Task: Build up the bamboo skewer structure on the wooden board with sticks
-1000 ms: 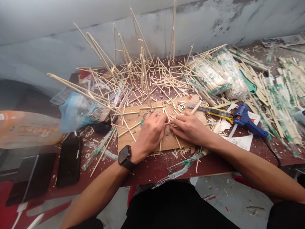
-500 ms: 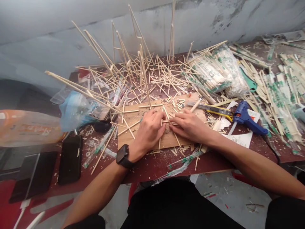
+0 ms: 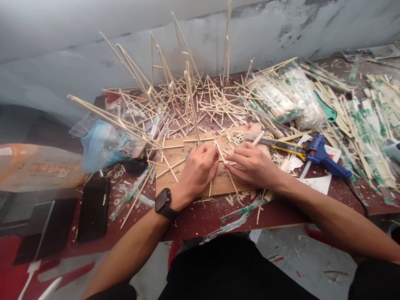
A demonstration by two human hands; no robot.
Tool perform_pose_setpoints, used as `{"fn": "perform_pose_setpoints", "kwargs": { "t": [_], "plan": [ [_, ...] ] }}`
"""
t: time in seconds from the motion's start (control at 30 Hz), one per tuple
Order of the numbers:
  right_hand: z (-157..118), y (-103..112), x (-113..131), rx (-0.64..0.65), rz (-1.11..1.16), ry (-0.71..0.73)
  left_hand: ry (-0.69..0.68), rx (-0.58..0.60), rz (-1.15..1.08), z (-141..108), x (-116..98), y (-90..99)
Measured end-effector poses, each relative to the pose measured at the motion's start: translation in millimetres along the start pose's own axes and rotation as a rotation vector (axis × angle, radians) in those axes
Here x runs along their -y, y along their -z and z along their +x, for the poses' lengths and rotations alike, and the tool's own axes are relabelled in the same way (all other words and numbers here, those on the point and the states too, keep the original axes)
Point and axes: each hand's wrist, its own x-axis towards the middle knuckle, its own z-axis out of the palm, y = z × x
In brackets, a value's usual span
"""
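Note:
Thin wooden sticks joined in a frame lie on a wooden board (image 3: 168,185). My left hand (image 3: 201,168), with a black watch on its wrist, is closed over the frame's middle, its thumb and fingers pinched round a stick. Close to its right, my right hand (image 3: 250,164) pinches the slanted stick (image 3: 231,179) near a joint. The fingertips hide the exact contact. A tall pair of sticks (image 3: 191,100) rises just behind my left hand.
A blue glue gun (image 3: 325,156) and a yellow cutter (image 3: 286,146) lie at the right, near bagged sticks (image 3: 278,96). More stick structures (image 3: 171,83) stand behind the board. A black phone (image 3: 93,210) lies at the left.
The view has shifted slightly. Both hands stay at the frame; the short stick between them is less visible, and my right fingertips now sit at the slanted stick's joint.

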Motion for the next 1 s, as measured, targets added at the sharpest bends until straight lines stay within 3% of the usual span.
{"fn": "perform_pose_setpoints", "kwargs": {
  "t": [0.17, 0.5, 0.87, 1.0],
  "plan": [
    [1.2, 5.0, -4.2, -0.059, 0.033, -0.015, 0.01, 0.002, 0.026, -0.3, -2.4, -2.9],
    [4.9, -6.4, 0.2, 0.18, -0.081, -0.034, 0.102, 0.011, -0.12, -3.2, -3.3, -6.5],
    [2.9, -6.8, -0.4, 0.151, -0.087, -0.034, 0.059, -0.058, -0.128, -8.1, -3.3, -5.4],
    [1.2, -7.5, -3.6, 0.046, -0.082, 0.009, 0.025, -0.069, -0.084, -7.6, -1.8, -5.4]
  ]
}}
